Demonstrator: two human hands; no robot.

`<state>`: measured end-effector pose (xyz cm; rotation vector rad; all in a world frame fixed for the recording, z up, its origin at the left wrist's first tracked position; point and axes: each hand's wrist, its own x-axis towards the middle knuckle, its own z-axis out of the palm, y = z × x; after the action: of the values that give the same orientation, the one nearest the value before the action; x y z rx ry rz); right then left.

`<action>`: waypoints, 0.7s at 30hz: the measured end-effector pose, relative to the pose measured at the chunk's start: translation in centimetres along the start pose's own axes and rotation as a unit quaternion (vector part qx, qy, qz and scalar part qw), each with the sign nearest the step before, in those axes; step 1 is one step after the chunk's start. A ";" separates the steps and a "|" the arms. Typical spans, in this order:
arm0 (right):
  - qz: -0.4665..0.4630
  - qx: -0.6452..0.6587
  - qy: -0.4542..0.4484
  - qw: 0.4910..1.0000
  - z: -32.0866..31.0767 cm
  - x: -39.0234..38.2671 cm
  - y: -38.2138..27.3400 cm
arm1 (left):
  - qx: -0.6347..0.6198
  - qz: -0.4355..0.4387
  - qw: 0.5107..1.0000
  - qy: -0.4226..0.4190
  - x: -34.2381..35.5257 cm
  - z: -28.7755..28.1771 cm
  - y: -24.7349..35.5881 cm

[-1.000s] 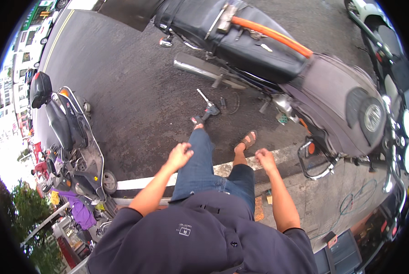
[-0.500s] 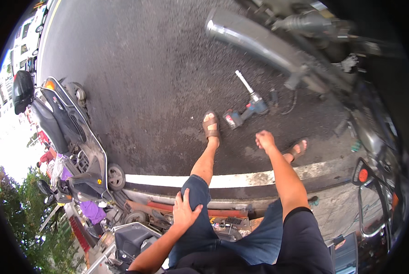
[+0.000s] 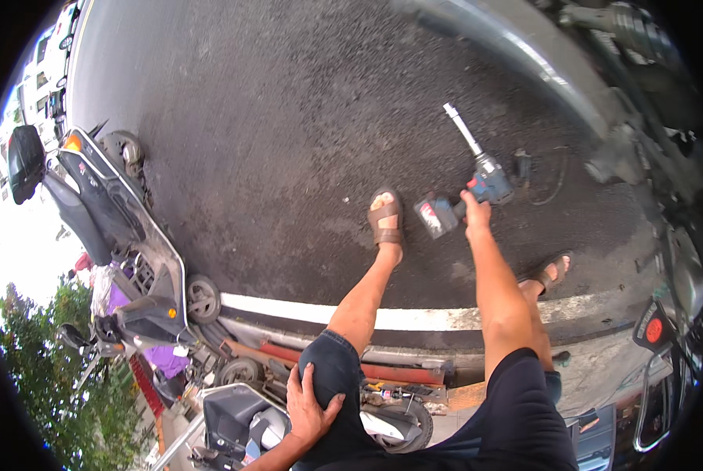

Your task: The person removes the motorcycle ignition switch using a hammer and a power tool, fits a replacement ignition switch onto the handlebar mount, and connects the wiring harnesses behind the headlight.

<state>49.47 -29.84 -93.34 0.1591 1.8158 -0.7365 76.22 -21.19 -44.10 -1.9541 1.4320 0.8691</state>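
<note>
My right hand (image 3: 475, 213) is closed around the handle of a blue and black cordless impact wrench (image 3: 494, 187). A long silver socket extension points from the wrench toward the far left, and its chunky battery (image 3: 436, 217) lies beside my sandalled left foot (image 3: 386, 218). The wrench still appears to be at ground level on the asphalt. With fingers spread, my left hand (image 3: 314, 404) rests flat on my left knee, over the denim shorts.
A motorcycle's silver exhaust (image 3: 524, 59) and dark frame fill the right side. At left stands a black scooter (image 3: 104, 204). A white painted line (image 3: 289, 308) crosses the asphalt before a kerb. Tools and a wheel (image 3: 418, 424) lie near my legs.
My right hand has reached forward from bare air and taken hold of the impact wrench's handle. My left hand stays on the knee. The whole view has shifted somewhat.
</note>
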 end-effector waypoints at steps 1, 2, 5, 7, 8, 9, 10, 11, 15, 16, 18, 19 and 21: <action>-0.032 0.048 0.008 0.998 -1.6 -0.9 -0.5 | 0.009 0.018 1.000 0.006 -0.1 0.5 0.4; -0.044 0.101 -0.029 0.994 -1.9 -3.5 -2.6 | 0.020 0.027 0.999 0.019 -0.5 0.4 0.6; 0.123 0.178 -0.138 0.967 -5.9 -9.2 -7.1 | 0.011 0.029 0.999 0.027 -1.1 0.8 1.1; 0.201 0.199 -0.211 0.936 -10.5 -13.3 -7.8 | 0.001 0.067 0.997 0.047 -0.7 1.5 1.9; 0.212 0.181 -0.240 0.930 -12.4 -16.5 -8.7 | -0.005 0.028 0.999 0.017 -0.4 1.4 2.5; 0.230 0.153 -0.259 0.926 -15.1 -19.1 -9.7 | -0.013 -0.010 1.000 -0.015 -0.2 1.8 3.1; 0.215 0.143 -0.279 0.925 -17.6 -22.1 -10.7 | -0.047 0.006 0.999 0.004 0.9 3.7 1.7; 0.199 0.110 -0.269 0.936 -20.2 -25.5 -12.2 | -0.079 -0.057 0.995 -0.007 0.9 2.7 4.6; 0.062 0.116 -0.364 0.922 -29.9 -36.9 -16.8 | -0.549 0.059 0.831 -0.070 -1.4 -3.0 16.2; 0.051 0.113 -0.371 0.921 -31.7 -39.7 -18.5 | -0.610 0.086 0.782 -0.096 -3.3 -5.0 20.1; -0.052 0.137 -0.393 0.908 -35.2 -45.1 -22.2 | -0.725 0.124 0.658 -0.161 -6.4 -7.6 27.0; -0.110 0.127 -0.383 0.909 -36.6 -47.1 -23.7 | -0.775 0.137 0.584 -0.197 -7.6 -8.4 30.0; -0.143 0.090 -0.303 0.938 -39.0 -49.6 -25.8 | -0.820 0.140 0.525 -0.180 -8.7 -8.4 34.2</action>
<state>24.89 -16.72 -31.12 -0.2026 1.1899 -1.0271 42.89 -31.64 -34.19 -2.0715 0.2863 3.3682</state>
